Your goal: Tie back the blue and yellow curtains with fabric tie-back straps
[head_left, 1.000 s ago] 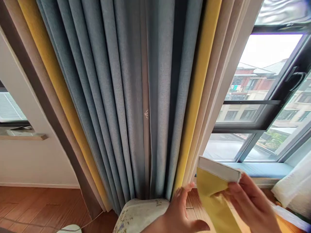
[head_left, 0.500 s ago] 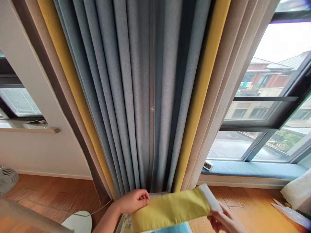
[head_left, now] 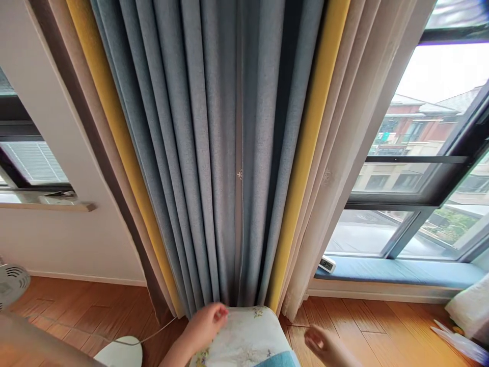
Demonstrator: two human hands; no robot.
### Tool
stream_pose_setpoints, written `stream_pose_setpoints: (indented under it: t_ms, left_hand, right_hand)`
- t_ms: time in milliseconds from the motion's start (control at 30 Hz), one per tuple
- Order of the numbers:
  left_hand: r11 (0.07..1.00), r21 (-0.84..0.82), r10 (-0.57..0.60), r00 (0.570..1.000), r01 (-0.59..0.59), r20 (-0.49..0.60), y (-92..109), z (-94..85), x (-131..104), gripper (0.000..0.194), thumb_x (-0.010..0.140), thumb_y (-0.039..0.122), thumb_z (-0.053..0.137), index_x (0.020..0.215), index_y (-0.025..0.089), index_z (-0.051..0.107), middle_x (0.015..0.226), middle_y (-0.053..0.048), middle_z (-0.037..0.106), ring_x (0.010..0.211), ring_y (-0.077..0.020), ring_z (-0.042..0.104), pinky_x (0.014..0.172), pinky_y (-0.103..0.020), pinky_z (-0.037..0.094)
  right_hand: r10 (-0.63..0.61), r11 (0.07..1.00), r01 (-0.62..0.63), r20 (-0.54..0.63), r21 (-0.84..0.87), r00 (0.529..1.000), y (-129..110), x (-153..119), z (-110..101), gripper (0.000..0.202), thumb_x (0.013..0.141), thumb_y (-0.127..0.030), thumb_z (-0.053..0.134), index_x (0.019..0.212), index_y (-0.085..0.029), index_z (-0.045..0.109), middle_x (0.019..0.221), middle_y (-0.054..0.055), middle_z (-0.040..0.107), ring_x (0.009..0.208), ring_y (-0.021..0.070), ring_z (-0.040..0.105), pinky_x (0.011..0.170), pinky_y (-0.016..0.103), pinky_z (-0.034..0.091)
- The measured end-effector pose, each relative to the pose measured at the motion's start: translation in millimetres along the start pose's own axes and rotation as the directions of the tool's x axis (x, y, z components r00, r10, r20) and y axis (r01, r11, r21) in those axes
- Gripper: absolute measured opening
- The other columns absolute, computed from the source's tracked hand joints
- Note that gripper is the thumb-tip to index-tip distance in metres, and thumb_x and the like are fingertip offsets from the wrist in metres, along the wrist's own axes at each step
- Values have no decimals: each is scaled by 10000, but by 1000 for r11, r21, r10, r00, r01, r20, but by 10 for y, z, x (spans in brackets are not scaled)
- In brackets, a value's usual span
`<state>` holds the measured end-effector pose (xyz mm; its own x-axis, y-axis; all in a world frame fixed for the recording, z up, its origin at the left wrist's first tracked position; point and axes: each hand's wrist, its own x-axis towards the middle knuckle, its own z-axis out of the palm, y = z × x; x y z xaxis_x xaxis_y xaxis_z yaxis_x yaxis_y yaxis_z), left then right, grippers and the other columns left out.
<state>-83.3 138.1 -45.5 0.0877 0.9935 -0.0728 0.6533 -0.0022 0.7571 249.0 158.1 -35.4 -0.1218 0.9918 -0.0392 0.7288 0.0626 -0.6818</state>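
Note:
At the bottom of the view, my left hand (head_left: 208, 325) is over the left edge of a pale floral cover (head_left: 248, 334), its fingers curled; whatever they hold, if anything, is hidden. To the right of the cover, my right hand (head_left: 321, 341) is over the wood floor, with fingers curled and blurred. A blue cloth (head_left: 278, 360) lies on the cover's near part. Behind the cover hang blue-grey curtains (head_left: 191, 153) with yellow borders. The yellow strip is not in view.
A window (head_left: 405, 178) and a blue sill cushion (head_left: 397, 271) with a small digital clock (head_left: 327, 264) are on the right. At lower left are a white round base (head_left: 120, 351), a cable and a fan (head_left: 14, 285). A plastic bag (head_left: 458, 342) lies at far right.
The yellow strip with its white end has gone from between my hands and out of view, uncovering the floral cover. My right hand has moved left; the left hand has shifted slightly left.

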Motion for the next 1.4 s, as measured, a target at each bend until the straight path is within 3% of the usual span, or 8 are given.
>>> stream_pose_setpoints:
  t_ms: [100, 233, 300, 667, 1067, 1167, 1300, 1400]
  left_hand:
    - [987, -103, 74, 919, -123, -388, 269, -192, 393, 250, 803, 356, 386, 896, 194, 552, 882, -41, 614, 785, -150, 568, 737, -274, 431]
    - [993, -44, 33, 611, -111, -791, 610, -487, 730, 315, 798, 380, 408, 999, 150, 486, 912, -84, 556, 799, -166, 547, 735, -305, 442]
    - [995, 6, 61, 550, -101, -833, 754, -601, 813, 342, 792, 376, 432, 1042, 145, 466, 930, -86, 549, 796, -162, 550, 724, -296, 446]
    - [933, 251, -31, 753, 257, -657, 940, -785, 1036, 317, 854, 326, 328, 1083, 169, 478, 913, -109, 633, 788, -217, 616, 627, -290, 429]
    - [962, 268, 187, 818, -41, -544, 905, -418, 779, 149, 793, 171, 386, 855, 179, 522, 810, -42, 618, 740, -163, 586, 632, -258, 421]
    - [947, 262, 316, 699, -187, -641, 810, -364, 735, 178, 801, 184, 390, 923, 198, 519, 888, -57, 582, 843, -174, 558, 734, -299, 436]
    - [978, 112, 164, 321, -176, -933, 641, -417, 768, 329, 794, 301, 443, 1084, 145, 422, 1051, -123, 486, 1011, -221, 478, 861, -389, 396]
    - [979, -34, 33, 320, -203, -947, 555, -516, 854, 402, 784, 349, 454, 1116, 130, 394, 1053, -123, 495, 955, -205, 506, 843, -381, 409]
  right_hand:
    - [-222, 961, 209, 53, 179, 974, -596, 356, 72, 227, 698, -443, 485, 705, -250, 606, 687, 27, 648, 653, 196, 598, 620, 307, 463]
    - [-415, 847, 372, 35, 380, 909, -1391, 745, 300, 279, 746, -400, 455, 872, -198, 599, 830, 49, 651, 765, 174, 596, 681, 281, 461]
    - [-451, 813, 422, -23, 402, 892, -1677, 921, 431, 268, 749, -366, 450, 888, -183, 589, 835, 50, 643, 754, 159, 589, 686, 274, 461]
    - [-359, 837, 455, -321, 305, 876, -2204, 1582, 603, 339, 749, -238, 411, 1066, -153, 493, 1066, 111, 538, 903, 191, 555, 805, 343, 445]
    - [-400, 846, 511, -453, 153, 797, -2156, 1258, 649, 324, 745, -419, 492, 943, -163, 508, 889, 70, 562, 815, 194, 556, 732, 319, 446]
    - [-405, 859, 501, -456, 109, 793, -2126, 1258, 616, 272, 795, -393, 413, 882, -174, 549, 833, 57, 568, 726, 176, 562, 659, 298, 446]
    - [-419, 858, 504, -433, 98, 798, -2069, 1312, 609, 279, 795, -378, 404, 824, -181, 600, 842, 58, 572, 659, 164, 564, 621, 293, 448]
    - [-405, 860, 491, -402, 138, 821, -2083, 1325, 642, 233, 775, -361, 436, 782, -201, 605, 793, 39, 594, 654, 168, 572, 624, 293, 450]
